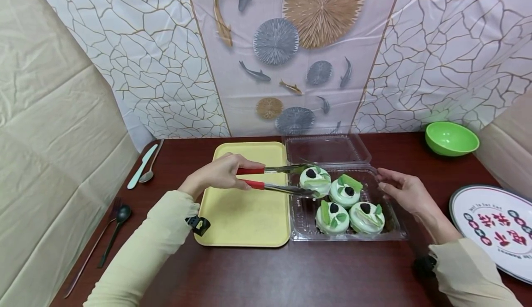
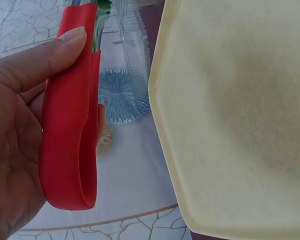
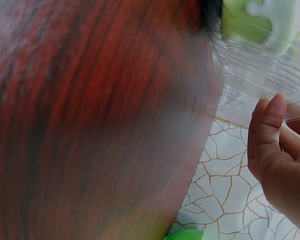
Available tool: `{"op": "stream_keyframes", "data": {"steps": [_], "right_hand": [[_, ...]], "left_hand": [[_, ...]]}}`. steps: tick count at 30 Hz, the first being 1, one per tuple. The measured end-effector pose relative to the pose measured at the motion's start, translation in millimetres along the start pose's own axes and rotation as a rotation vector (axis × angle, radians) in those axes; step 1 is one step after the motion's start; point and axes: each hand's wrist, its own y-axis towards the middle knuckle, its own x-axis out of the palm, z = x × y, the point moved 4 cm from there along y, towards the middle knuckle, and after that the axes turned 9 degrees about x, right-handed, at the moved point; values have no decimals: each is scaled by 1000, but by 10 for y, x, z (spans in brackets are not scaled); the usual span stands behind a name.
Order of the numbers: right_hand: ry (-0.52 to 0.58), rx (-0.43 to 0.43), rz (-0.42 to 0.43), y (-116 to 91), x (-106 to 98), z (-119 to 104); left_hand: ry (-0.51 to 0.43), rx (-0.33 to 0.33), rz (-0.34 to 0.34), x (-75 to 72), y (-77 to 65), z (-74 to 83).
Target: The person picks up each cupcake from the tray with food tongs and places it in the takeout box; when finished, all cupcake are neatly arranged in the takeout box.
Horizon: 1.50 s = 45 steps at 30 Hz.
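My left hand [image 1: 222, 172] grips a pair of tongs [image 1: 254, 184] by its red handles; the left wrist view shows the thumb pressing one handle [image 2: 70, 110]. The metal arms reach right and straddle a white-creamed cupcake [image 1: 311, 185] topped with a dark berry and green leaves. It is at the back left of a clear plastic box [image 1: 303, 226], beside three similar cupcakes [image 1: 346, 191]. At the box's right side, my right hand [image 1: 405, 194] pinches the clear rim [image 3: 270, 82] between thumb and fingers.
A yellow tray [image 1: 245, 219] lies against the box's left side; the clear lid [image 1: 326, 150] is folded back behind. Far left are a pale knife [image 1: 142, 166], spoons [image 1: 147, 176] and a fork [image 1: 91, 254]. A green bowl [image 1: 452, 139] and a printed white plate [image 1: 490, 251] stand right.
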Motion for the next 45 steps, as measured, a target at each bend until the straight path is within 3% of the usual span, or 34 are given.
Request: {"op": "stream_keyframes", "data": {"steps": [14, 29, 35, 45], "right_hand": [[4, -12, 1, 7, -2, 2], [6, -7, -1, 7, 0, 6], [6, -8, 2, 8, -1, 4], [-2, -8, 3, 0, -3, -9]], "left_hand": [[-5, -6, -45, 12, 102, 3], [86, 24, -103, -51, 177, 84], [115, 3, -113, -69, 190, 103], [87, -12, -121, -95, 219, 152]]}}
